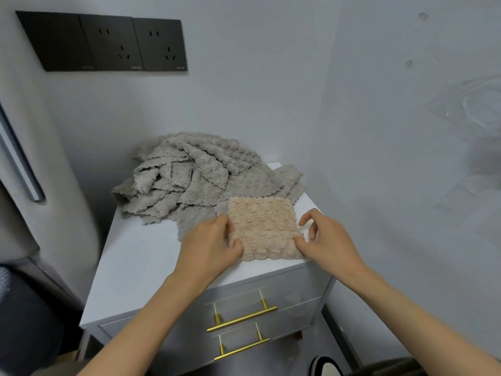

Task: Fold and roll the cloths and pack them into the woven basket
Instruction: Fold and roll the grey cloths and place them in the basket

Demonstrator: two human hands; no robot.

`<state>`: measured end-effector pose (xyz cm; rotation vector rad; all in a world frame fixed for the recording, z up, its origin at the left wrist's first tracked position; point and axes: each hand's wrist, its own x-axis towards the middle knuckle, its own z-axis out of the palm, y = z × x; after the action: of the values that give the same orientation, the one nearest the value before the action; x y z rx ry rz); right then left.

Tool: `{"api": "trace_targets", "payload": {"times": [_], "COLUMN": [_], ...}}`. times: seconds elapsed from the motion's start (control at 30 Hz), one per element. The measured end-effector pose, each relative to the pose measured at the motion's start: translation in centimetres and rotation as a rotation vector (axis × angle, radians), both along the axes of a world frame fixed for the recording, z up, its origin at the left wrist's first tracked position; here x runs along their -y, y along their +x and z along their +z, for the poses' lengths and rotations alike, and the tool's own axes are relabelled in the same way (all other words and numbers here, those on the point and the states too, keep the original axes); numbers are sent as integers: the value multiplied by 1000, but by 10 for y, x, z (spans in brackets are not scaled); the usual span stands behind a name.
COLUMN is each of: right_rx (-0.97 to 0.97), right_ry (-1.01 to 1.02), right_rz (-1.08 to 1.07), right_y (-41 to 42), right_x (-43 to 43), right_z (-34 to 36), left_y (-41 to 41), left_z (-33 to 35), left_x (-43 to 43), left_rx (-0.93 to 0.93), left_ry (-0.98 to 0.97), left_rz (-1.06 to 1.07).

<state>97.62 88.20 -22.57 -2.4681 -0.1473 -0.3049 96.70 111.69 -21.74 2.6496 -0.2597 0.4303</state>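
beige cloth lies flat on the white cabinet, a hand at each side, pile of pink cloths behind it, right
No: the head view shows the pile of cloths behind the beige cloth is grey, not pink. The rest is right.

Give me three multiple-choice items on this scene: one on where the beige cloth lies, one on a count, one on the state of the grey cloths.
1. Where does the beige cloth lie?
A. in a basket
B. on the cabinet top, front right
C. on a chair

2. How many gold handles show on the drawers?
A. one
B. two
C. four

3. The grey cloths are
A. tightly rolled
B. neatly stacked
C. in a loose crumpled heap

Answers:
1 B, it lies flat on the white top near the front edge.
2 B, one bar sits on each of two drawer fronts.
3 C, they lie tangled behind the beige cloth.
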Motion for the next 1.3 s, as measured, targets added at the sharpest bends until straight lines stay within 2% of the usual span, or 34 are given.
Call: {"api": "trace_targets", "payload": {"times": [0.07, 0.17, 0.27, 0.4, 0.8, 0.93, 1.03, 1.17, 1.3], "right_rx": [207, 490, 559, 477, 325, 196, 105, -34, -189], "right_ry": [-115, -313, -434, -512, -482, -440, -294, -74, 70], "right_rz": [98, 259, 318, 336, 381, 365, 332, 340, 317], "right_y": [-3, -8, -13, -17, -16, -10, -8, -6, -7], "right_x": [-5, -17, -22, -20, -2, 0, 0, 2, 7], "right_z": [-1, -5, -10, -13, -8, -11, -11, 3, 11], "left_y": [-1, -5, -7, -4, -1, 2, 5, 2, 4], "left_z": [-2, -3, -10, -15, -12, -14, -12, -5, 2], "left_x": [3, 10, 12, 8, -11, -11, -8, -9, -11], "left_rx": [129, 213, 204, 148, -1, -4, -50, -242, -350], "left_ry": [-1, 4, 80, 116, 80, -24, -164, -348, -379], "left_rz": [-119, -273, -347, -329, -370, -345, -299, -248, -246]}}
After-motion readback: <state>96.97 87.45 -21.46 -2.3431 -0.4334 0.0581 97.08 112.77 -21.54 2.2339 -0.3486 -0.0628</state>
